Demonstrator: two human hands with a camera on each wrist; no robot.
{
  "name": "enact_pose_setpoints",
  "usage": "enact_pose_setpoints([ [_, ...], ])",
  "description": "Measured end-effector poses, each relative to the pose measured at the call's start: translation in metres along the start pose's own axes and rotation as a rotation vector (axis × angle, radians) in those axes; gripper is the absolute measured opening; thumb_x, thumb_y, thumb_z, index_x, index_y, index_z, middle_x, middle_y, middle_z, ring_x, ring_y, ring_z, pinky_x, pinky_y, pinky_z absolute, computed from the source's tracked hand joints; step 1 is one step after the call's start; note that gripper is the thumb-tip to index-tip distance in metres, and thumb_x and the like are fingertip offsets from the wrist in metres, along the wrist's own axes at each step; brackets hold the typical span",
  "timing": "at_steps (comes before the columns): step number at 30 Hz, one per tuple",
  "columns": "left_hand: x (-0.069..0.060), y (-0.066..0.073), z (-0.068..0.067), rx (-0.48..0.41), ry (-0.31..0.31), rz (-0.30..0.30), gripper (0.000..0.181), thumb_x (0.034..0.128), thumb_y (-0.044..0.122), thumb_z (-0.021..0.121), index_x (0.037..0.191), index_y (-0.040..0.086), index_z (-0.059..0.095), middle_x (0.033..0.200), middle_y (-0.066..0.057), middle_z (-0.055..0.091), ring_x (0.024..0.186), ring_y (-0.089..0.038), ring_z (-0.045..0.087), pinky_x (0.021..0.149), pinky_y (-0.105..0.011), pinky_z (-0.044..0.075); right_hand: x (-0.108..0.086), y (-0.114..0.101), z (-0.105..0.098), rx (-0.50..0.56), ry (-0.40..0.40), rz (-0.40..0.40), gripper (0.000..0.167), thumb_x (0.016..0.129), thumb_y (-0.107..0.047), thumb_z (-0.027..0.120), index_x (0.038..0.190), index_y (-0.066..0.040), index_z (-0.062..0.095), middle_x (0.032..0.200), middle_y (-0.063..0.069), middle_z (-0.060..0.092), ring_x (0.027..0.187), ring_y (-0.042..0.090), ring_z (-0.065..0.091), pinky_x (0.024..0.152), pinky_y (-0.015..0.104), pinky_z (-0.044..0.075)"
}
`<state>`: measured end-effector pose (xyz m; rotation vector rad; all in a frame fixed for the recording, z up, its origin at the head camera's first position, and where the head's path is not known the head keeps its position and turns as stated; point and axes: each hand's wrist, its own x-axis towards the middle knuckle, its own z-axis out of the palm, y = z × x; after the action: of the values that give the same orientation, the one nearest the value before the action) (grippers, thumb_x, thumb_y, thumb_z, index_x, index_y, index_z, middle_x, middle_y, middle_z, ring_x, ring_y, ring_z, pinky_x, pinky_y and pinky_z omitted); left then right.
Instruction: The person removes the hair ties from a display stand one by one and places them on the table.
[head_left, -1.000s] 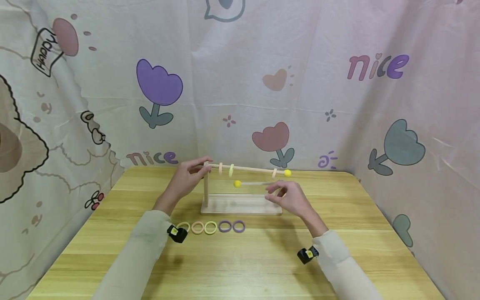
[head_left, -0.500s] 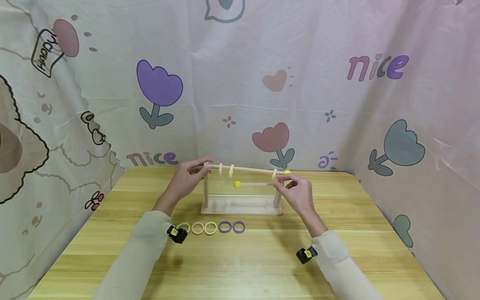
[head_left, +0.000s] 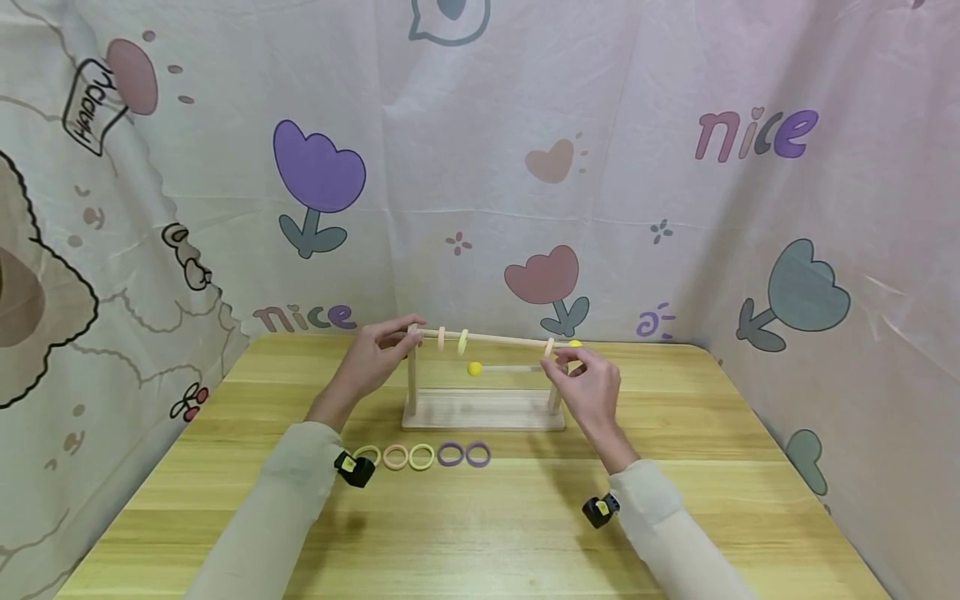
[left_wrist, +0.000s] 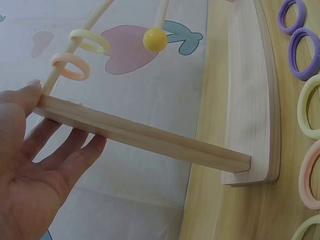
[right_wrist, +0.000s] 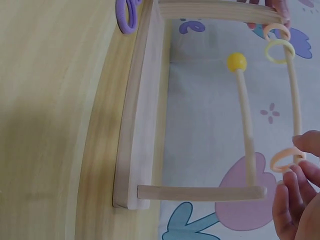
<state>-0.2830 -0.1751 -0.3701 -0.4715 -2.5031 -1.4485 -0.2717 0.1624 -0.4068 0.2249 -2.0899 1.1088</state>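
Observation:
My left hand grips the top of the left post of a wooden stand, thumb beside the end of the upper rod. From that rod hang a peach hair tie and a pale yellow hair tie near its left end. Toward the rod's right end, my right hand pinches another peach hair tie looped around the rod. A yellow ball tips the lower rod, which joins the right post. My right fingers partly hide the upper rod's yellow-tipped end.
Several hair ties lie in a row in front of the stand, among them a yellow one, a peach one and a purple one. A printed cloth hangs behind the wooden table.
My right hand has moved up from beside the lower rod to the peach hair tie at the right of the upper rod, then slightly left. My left hand stays on the post.

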Motion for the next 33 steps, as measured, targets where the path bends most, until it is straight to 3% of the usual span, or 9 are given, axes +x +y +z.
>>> enact_pose_setpoints([
  [6, 0.0, 0.0, 0.0, -0.005, 0.002, -0.004, 0.035, 0.1046, 0.032, 0.062, 0.136, 0.018, 0.068, 0.128, -0.013, 0.072, 0.119, -0.032, 0.07, 0.093, -0.036, 0.061, -0.001, 0.002, 0.006, -0.015, 0.047, -0.062, 0.023, 0.075, -0.018, 0.091, 0.089, -0.002, 0.081, 0.076, 0.012, 0.077, 0.056, 0.025, 0.069, 0.059, 0.003, 0.039],
  [11, 0.0, 0.0, 0.0, -0.007, 0.001, -0.007, 0.035, 0.1045, 0.032, 0.062, 0.136, 0.018, 0.068, 0.127, -0.012, 0.072, 0.12, -0.032, 0.07, 0.094, -0.038, 0.061, -0.002, 0.002, 0.01, -0.022, 0.066, -0.06, 0.023, 0.076, -0.019, 0.09, 0.088, -0.001, 0.081, 0.076, 0.012, 0.078, 0.057, 0.028, 0.071, 0.059, 0.002, 0.038],
  [17, 0.0, 0.0, 0.0, -0.012, 0.001, -0.002, 0.034, 0.1046, 0.031, 0.062, 0.135, 0.017, 0.069, 0.127, -0.012, 0.073, 0.12, -0.032, 0.07, 0.095, -0.039, 0.061, -0.002, 0.001, 0.012, -0.026, 0.079, -0.039, 0.018, 0.078, -0.017, 0.088, 0.085, -0.002, 0.081, 0.074, 0.011, 0.077, 0.057, 0.026, 0.072, 0.059, 0.002, 0.039],
  [26, 0.0, 0.0, 0.0, -0.03, -0.01, -0.006, 0.035, 0.1042, 0.031, 0.063, 0.136, 0.017, 0.068, 0.127, -0.014, 0.073, 0.121, -0.033, 0.069, 0.096, -0.042, 0.061, -0.005, 0.0, 0.011, -0.073, 0.129, -0.041, 0.008, 0.079, -0.011, 0.081, 0.08, -0.003, 0.079, 0.071, 0.009, 0.074, 0.052, 0.02, 0.063, 0.056, 0.018, 0.043],
  [33, 0.0, 0.001, 0.0, -0.026, -0.002, -0.003, 0.035, 0.1038, 0.031, 0.063, 0.135, 0.018, 0.069, 0.125, -0.013, 0.073, 0.12, -0.032, 0.07, 0.095, -0.041, 0.061, -0.006, 0.0, 0.009, -0.068, 0.145, -0.026, 0.007, 0.08, -0.009, 0.08, 0.083, -0.002, 0.079, 0.072, 0.011, 0.076, 0.048, 0.007, 0.056, 0.054, 0.014, 0.04],
])
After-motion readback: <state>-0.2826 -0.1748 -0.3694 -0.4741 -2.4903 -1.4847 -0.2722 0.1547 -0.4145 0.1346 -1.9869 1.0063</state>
